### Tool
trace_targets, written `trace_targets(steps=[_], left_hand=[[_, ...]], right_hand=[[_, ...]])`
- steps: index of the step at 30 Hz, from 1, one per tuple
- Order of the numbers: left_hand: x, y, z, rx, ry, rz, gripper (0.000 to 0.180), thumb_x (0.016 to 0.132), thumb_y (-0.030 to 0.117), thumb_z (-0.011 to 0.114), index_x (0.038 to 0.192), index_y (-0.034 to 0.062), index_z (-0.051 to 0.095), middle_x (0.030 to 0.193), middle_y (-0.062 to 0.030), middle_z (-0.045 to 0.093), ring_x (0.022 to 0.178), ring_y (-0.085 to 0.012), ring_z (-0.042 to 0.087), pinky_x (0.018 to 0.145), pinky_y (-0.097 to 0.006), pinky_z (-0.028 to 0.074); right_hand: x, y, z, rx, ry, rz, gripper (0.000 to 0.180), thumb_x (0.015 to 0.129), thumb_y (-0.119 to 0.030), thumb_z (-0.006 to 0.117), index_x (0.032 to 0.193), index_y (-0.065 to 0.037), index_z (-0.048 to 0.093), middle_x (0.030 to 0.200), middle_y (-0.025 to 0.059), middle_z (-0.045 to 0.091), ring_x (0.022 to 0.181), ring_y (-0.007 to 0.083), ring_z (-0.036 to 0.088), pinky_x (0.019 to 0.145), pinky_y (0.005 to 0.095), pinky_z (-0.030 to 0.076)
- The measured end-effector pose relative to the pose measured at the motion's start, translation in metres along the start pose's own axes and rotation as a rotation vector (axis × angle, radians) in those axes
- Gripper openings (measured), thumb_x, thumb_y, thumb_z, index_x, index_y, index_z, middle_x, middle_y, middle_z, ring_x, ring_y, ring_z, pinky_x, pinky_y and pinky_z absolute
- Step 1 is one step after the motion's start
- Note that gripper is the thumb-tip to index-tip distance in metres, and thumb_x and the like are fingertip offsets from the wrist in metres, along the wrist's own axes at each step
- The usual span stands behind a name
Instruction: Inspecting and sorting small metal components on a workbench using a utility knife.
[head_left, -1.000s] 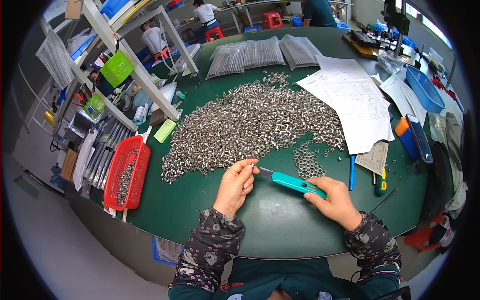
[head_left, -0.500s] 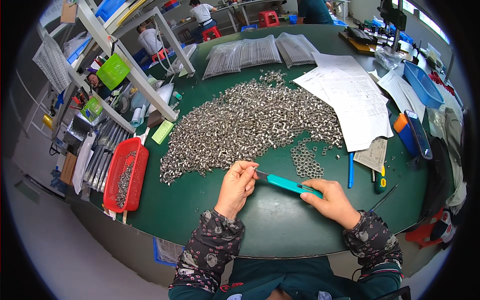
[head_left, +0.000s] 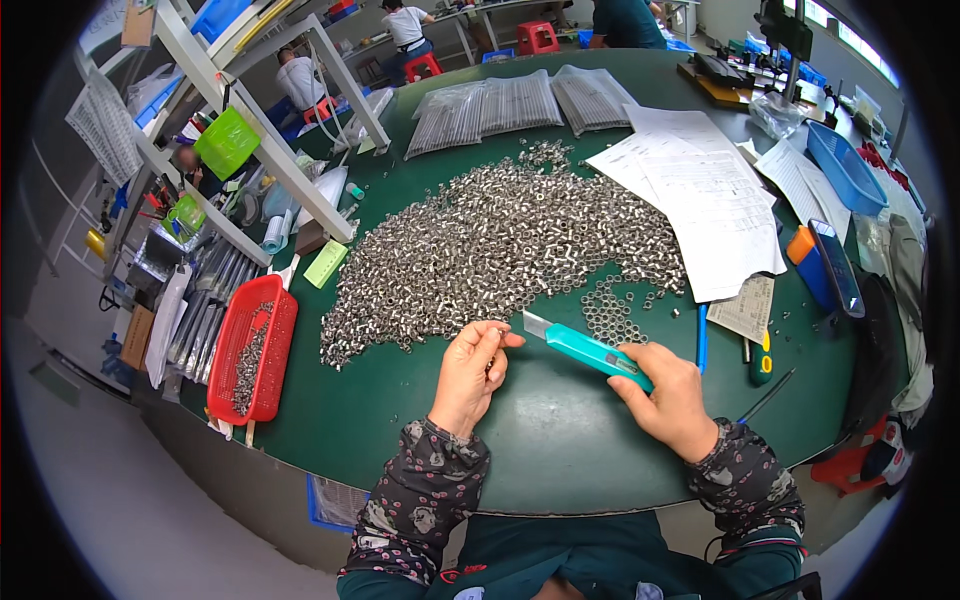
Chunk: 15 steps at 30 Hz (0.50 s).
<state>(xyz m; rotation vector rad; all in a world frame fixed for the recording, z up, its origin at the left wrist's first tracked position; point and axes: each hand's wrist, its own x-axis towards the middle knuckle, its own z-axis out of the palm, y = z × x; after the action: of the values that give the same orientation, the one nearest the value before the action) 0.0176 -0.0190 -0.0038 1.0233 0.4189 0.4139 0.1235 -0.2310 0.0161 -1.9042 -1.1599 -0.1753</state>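
Note:
My right hand (head_left: 668, 398) is closed round a teal utility knife (head_left: 598, 353), its blade out and pointing up to the left. The blade tip stands a little apart from my left hand (head_left: 474, 368), whose thumb and forefinger are pinched together. Between those fingertips sits a small metal ring (head_left: 500, 334), mostly hidden. Beyond both hands spreads a large heap of small metal rings (head_left: 480, 240) on the green table (head_left: 560, 450). To its right, several rings (head_left: 612, 315) lie flat in a single layer.
A red basket (head_left: 285, 340) with metal pieces stands at the left. Papers (head_left: 715, 215), a blue pen (head_left: 702, 335), a screwdriver (head_left: 762, 362) and a phone (head_left: 838, 270) lie at the right. Bagged tubes (head_left: 520, 105) lie at the back. A white shelf frame (head_left: 270, 140) rises at the left.
The knife blade has drawn away from my left fingertips, up and to the right, and my right hand has turned slightly. My left hand stays nearly in place, its forefinger slightly shifted.

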Motion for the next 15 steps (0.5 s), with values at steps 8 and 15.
trace_targets(steps=[8,15], left_hand=[[0.0019,-0.0009,-0.0026,-0.008,-0.011,-0.021,0.015,0.090,0.007,0.045,0.103,0.0024,0.052,0.086,-0.0082,0.058,0.048,-0.0019,0.039,0.035,-0.014,0.027],[0.0005,-0.0013,-0.0016,0.053,0.021,0.017,0.012,0.086,0.003,0.051,0.098,0.0037,0.053,0.086,-0.0062,0.057,0.050,-0.0020,0.039,0.037,-0.013,0.027]], right_hand=[[-0.0010,0.0045,0.0016,0.079,-0.088,0.105,0.027,0.075,-0.022,0.063,0.094,-0.003,0.060,0.077,0.0138,0.059,0.066,0.0316,0.058,0.057,0.0371,0.045],[0.0010,0.0024,-0.0009,0.155,-0.200,0.230,0.030,0.076,-0.024,0.063,0.096,-0.003,0.061,0.084,0.0154,0.062,0.073,0.0315,0.060,0.063,0.0364,0.047]])
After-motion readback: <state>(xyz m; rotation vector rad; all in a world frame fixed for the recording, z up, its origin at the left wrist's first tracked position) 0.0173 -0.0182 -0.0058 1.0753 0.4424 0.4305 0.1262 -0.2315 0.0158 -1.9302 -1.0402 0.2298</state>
